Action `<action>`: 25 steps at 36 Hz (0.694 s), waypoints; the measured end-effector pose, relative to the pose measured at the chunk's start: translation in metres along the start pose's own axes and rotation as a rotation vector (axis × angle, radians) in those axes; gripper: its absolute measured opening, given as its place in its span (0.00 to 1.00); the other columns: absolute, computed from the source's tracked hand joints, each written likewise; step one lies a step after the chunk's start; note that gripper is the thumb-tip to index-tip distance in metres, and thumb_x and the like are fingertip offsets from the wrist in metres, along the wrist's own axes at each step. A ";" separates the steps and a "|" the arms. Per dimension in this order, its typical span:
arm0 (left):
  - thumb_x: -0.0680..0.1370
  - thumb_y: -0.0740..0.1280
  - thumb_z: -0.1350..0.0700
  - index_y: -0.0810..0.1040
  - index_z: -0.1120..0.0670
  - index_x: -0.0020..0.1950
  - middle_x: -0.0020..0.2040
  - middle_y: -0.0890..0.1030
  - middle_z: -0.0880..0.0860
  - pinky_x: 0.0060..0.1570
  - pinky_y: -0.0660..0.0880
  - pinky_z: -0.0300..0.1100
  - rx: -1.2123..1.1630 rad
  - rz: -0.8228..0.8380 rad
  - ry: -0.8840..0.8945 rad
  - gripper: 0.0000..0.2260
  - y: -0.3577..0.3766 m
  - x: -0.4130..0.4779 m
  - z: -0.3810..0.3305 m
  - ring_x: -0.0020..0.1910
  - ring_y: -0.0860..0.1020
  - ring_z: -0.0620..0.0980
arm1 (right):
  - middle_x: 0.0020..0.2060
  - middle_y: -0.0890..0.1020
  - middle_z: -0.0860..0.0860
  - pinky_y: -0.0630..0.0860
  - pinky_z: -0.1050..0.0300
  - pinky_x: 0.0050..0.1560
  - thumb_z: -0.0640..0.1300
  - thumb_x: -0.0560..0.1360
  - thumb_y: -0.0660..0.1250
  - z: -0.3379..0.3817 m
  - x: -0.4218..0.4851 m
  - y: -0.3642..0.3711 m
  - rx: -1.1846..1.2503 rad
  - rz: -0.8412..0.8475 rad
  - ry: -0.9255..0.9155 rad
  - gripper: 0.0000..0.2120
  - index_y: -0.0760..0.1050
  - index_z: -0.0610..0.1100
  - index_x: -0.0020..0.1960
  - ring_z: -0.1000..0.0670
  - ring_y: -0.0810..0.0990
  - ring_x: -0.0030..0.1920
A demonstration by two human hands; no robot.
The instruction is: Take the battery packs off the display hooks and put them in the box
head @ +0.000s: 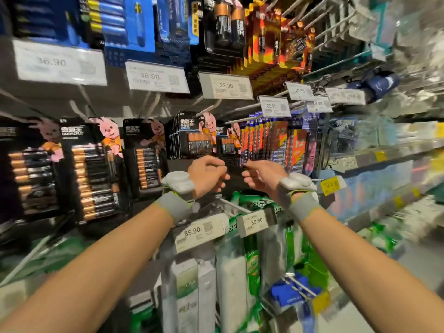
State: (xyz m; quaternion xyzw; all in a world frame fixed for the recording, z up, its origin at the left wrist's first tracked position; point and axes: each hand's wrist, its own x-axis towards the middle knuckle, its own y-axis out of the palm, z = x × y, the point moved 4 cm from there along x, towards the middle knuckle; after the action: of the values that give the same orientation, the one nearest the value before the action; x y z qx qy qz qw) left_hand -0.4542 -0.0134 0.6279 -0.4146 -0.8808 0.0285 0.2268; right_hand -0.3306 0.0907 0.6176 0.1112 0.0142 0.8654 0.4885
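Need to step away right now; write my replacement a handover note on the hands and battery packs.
Left hand: fingers curled below the black card-backed copper-topped battery packs; grip unclear.
Right hand: pinches a small dark item beside them, blurred.
Box: not in view.
Done: cannot tell.
To do: unhook the hanging packs and box them.
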 end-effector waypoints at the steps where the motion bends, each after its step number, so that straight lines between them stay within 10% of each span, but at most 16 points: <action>1: 0.80 0.65 0.64 0.76 0.59 0.54 0.38 0.81 0.57 0.24 0.74 0.38 -0.004 0.004 0.009 0.04 0.003 -0.002 -0.003 0.30 0.76 0.52 | 0.31 0.79 0.45 0.70 0.66 0.22 0.38 0.79 0.64 0.002 -0.005 -0.004 0.009 0.020 -0.009 0.04 0.76 0.38 0.49 0.54 0.74 0.21; 15: 0.80 0.62 0.67 0.74 0.57 0.40 0.35 0.77 0.58 0.20 0.71 0.34 -0.207 0.236 -0.105 0.10 0.127 -0.174 0.028 0.21 0.73 0.43 | 0.23 0.80 0.51 0.70 0.66 0.22 0.37 0.77 0.66 -0.086 -0.191 -0.134 -0.315 -0.198 -0.019 0.10 0.75 0.44 0.37 0.57 0.75 0.21; 25: 0.80 0.64 0.63 0.77 0.54 0.41 0.30 0.79 0.47 0.25 0.72 0.31 -0.041 0.474 -0.375 0.09 0.241 -0.393 0.164 0.24 0.75 0.39 | 0.30 0.77 0.47 0.68 0.72 0.22 0.33 0.78 0.62 -0.252 -0.422 -0.246 -0.322 -0.425 0.349 0.05 0.76 0.35 0.51 0.62 0.71 0.18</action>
State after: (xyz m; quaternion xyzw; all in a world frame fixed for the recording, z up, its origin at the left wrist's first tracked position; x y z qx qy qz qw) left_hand -0.1337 -0.1248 0.2756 -0.6005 -0.7865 0.1386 0.0389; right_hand 0.0351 -0.1172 0.2637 -0.1233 -0.0165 0.7410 0.6598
